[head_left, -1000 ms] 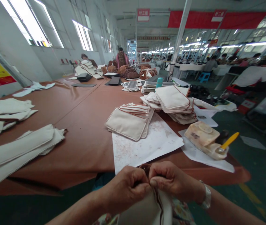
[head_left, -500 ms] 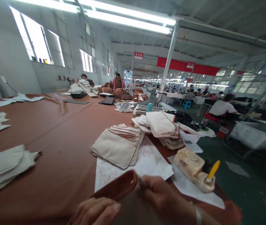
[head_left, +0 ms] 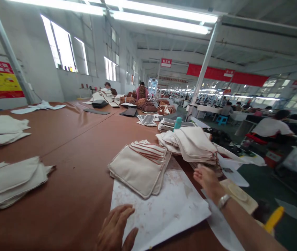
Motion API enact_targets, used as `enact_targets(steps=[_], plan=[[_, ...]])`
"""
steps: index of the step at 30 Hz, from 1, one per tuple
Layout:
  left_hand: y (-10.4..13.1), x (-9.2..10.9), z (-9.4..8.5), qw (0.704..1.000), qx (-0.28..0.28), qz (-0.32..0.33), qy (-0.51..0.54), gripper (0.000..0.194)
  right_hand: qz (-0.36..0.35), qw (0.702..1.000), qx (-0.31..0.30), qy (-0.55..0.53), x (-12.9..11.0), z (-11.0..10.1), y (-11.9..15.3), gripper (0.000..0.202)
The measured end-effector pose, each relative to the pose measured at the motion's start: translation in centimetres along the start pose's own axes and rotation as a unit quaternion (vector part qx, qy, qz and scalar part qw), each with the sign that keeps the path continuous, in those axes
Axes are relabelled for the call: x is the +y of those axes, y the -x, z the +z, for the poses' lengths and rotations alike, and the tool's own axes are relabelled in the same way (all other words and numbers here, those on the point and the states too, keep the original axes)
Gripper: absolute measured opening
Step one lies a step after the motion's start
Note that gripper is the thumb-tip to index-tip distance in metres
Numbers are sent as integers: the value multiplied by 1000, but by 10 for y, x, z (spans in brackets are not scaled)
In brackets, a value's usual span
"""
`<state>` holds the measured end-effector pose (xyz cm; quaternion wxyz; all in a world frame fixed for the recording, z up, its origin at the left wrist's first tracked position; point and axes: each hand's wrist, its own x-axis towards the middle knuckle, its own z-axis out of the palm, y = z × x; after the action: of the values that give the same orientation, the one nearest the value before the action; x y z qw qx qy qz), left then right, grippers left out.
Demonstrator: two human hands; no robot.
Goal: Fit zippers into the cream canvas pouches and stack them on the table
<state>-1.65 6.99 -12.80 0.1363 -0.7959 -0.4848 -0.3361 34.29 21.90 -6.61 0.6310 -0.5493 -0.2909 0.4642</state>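
Observation:
My left hand [head_left: 118,228] is over the lower left edge of a stained white sheet [head_left: 161,212], its fingers spread and holding nothing. My right hand [head_left: 207,177] reaches to the near side of a pile of cream fabric pieces [head_left: 197,143]. Its fingers are curled together; whether anything small is between them cannot be made out. Between and beyond the hands, a fanned stack of cream pieces with brown edges [head_left: 140,167] lies partly on the sheet. The brown piece held earlier is out of view.
Cream pieces [head_left: 12,181] lie at the left of the brown table [head_left: 80,195]. A pale container [head_left: 238,197] and a yellow handle [head_left: 274,219] are by my right forearm. A teal spool [head_left: 177,123] stands behind the pile. A person in white [head_left: 271,127] sits at far right.
The brown piece has left my hands and the view. My right hand has moved forward and right to the fabric pile. My left hand has opened over the sheet. The view has turned slightly left.

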Motion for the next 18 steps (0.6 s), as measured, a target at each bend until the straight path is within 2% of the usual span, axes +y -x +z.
enact_targets(steps=[3, 5, 8, 11, 14, 18], plan=[[-11, -19, 34, 999, -13, -9, -30, 43, 86, 994, -65, 18, 68, 16, 2, 23], [-16, -32, 61, 998, -5, -12, -57, 45, 106, 991, -81, 15, 92, 34, -12, 25], [-13, -48, 100, 994, 14, -15, -104, 49, 110, 990, -86, 5, 101, 67, -53, 25], [-1, -58, 128, 990, -2, -21, -142, 54, 108, 988, -106, -4, 103, 101, -94, 26], [9, -65, 144, 985, -40, -19, -165, 59, 102, 986, -132, -12, 111, 129, -122, 26], [12, -74, 154, 982, -56, 16, -182, 65, 84, 987, -136, -26, 125, 148, -140, 24]])
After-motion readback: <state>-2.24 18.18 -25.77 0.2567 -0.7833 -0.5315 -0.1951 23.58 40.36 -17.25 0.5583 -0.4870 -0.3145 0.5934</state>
